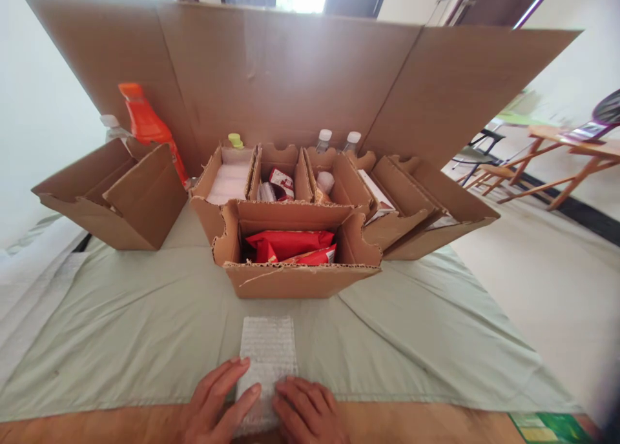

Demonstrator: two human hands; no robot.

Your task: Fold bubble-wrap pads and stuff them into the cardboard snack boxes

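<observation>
A narrow strip of white bubble wrap [268, 342] lies flat on the green cloth at the near edge of the table. My left hand [214, 399] rests on its left side, fingers apart and fingertips touching it. Along the right edge lies my right hand [309, 408], its fingers flat and close together, with the thumb hidden. Neither hand visibly grips anything. Just beyond the strip stands an open cardboard box [295, 281] with red packets [293, 242] inside.
Behind it is a row of open cardboard boxes [411, 221] with assorted goods. At left stand another box [130, 221] and an orange bottle [145, 118]. A tall cardboard panel [290, 76] closes off the back. White sheeting [36, 308] lies along the left edge.
</observation>
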